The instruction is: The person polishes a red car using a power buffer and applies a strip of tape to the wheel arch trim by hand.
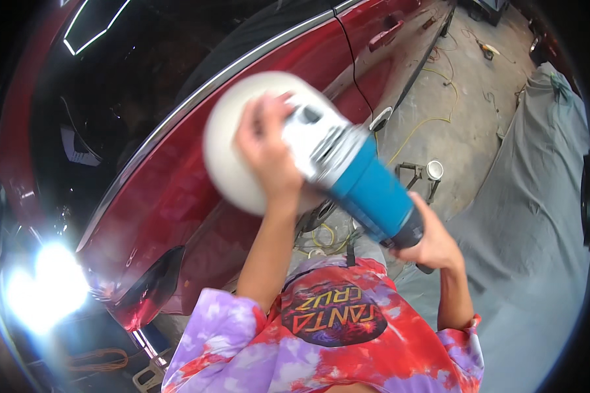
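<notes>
A blue and silver polisher (370, 190) slants across the middle of the view, a large round white pad (226, 160) at its far left end. My left hand (269, 147) grips the silver head above the pad, its fingers partly blurred by motion. At the tool's dark rear end, my right hand (432, 239) is wrapped round the handle. Behind the pad lies the glossy dark red side of a car (154, 177). The pad overlaps this panel in view; whether it touches the paint I cannot tell.
A bright lamp (49, 288) glares at the lower left. A black cord (349, 49) hangs across the car's side. On the concrete floor run a yellow cord (432, 121) and a small stand with a white round top (434, 170). Grey sheeting (537, 157) drapes something on the right.
</notes>
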### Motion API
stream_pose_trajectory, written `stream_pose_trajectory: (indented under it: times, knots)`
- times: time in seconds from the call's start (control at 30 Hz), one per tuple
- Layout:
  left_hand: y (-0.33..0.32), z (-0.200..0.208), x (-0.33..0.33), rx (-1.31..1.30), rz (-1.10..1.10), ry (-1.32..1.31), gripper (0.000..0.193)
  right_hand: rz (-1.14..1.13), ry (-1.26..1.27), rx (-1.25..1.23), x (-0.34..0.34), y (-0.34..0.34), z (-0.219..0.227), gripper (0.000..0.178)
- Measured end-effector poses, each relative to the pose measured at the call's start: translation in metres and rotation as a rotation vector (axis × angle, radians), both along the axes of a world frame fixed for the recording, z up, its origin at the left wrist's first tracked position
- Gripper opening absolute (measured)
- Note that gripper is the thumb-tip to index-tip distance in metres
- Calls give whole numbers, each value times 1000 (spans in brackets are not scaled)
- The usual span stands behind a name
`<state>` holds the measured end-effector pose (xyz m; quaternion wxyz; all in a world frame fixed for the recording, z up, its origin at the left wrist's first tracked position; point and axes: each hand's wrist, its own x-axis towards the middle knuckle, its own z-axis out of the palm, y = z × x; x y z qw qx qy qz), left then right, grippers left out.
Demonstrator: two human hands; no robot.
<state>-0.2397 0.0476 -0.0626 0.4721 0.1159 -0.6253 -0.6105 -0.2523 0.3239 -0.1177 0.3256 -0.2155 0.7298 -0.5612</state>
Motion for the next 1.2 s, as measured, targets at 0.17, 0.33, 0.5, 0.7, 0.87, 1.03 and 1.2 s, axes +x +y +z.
stream_pose_trajectory:
  times: [0.17,0.33,0.5,0.7,0.87,1.03,1.2]
  knots:
    - [22,-3,-94,31,-96,-64,32,-151,-116,-15,-32,10,19,83]
    - [3,6,-19,113,14,-20,28,25,19,9,-11,2,20,88]
    - [-31,26,137,81,308,106,34,514,113,34,28,-50,41,96]
    - [-28,53,204,230,688,235,33,792,75,62,66,-106,39,91]
    - [-48,28,202,87,464,223,30,708,107,-17,51,-93,31,92]
    - [-14,17,59,-22,109,64,23,264,300,-112,14,-32,-20,95]
    - [9,6,-30,-21,-57,-157,26,1,-125,-155,-6,-19,-37,92]
